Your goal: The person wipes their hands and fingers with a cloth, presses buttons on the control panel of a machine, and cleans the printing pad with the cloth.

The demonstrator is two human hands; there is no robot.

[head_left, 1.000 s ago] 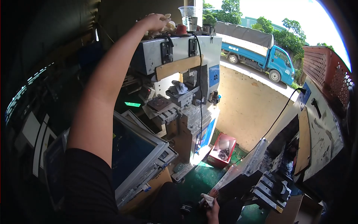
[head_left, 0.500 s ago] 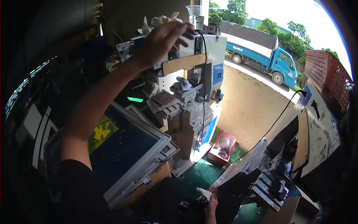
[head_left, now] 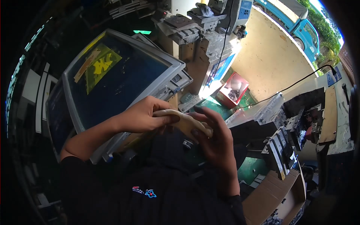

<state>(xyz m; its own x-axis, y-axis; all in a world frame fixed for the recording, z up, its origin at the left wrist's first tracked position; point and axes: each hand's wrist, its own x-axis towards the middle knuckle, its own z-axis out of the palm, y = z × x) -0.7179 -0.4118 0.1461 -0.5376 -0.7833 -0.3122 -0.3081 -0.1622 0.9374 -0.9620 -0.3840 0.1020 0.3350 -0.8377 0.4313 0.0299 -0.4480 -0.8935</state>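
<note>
cream cloth [head_left: 185,122]: held up in front of the person's body by both hands, a soft strip with a thick rim, sloping down from left to right.
left hand [head_left: 144,116]: clamped on the left end of the cloth, thumb lying along its near face.
right hand [head_left: 217,137]: gripping the other end, thumb on the near side, fingers curled around the far side.
gap between hands: small; the cloth bridges it.
dark shirt [head_left: 161,204]: below the hands, with a small coloured logo [head_left: 144,192] on its front.
framed panel [head_left: 131,77]: tilted, beyond the left forearm, dark blue inside a pale metal frame.
yellow film [head_left: 103,65]: lying on that panel, toward its upper left.
red bin [head_left: 226,99]: on the green floor [head_left: 258,168], beyond the right hand, dark bits inside.
machine [head_left: 213,47]: past the panel, near a pale wall [head_left: 275,48].
cardboard box [head_left: 272,193]: open, at lower right, dark pieces in it.
black cable [head_left: 296,84]: looping across at right.
blue truck [head_left: 305,35]: outside, past the wall.
</note>
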